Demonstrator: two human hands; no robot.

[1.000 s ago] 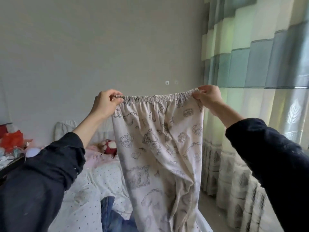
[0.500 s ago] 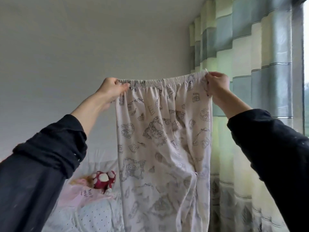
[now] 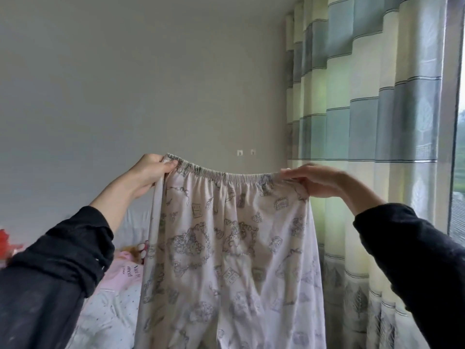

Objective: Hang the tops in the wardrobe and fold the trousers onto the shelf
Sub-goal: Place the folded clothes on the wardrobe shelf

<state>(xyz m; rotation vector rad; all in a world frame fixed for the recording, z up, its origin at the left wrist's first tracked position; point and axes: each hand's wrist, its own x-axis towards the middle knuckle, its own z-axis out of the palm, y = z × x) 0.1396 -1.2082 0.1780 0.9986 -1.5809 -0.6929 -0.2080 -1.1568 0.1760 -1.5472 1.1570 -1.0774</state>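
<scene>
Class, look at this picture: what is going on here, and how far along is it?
A person holds up printed trousers by the elastic waistband. The left hand pinches one end; the right hand has the other end, its fingers fairly straight over the band. The legs hang down in front of a bed, beside the curtain. No fold made yet.

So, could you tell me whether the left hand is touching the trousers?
Touching. The head view shows the left hand pinching the trousers at the waistband's end, thumb over the elastic.

Open air is left above the trousers [image 3: 226, 248]; passage is blocked rightward by the curtain [image 3: 364, 122], below by the bed [image 3: 105, 316].
</scene>
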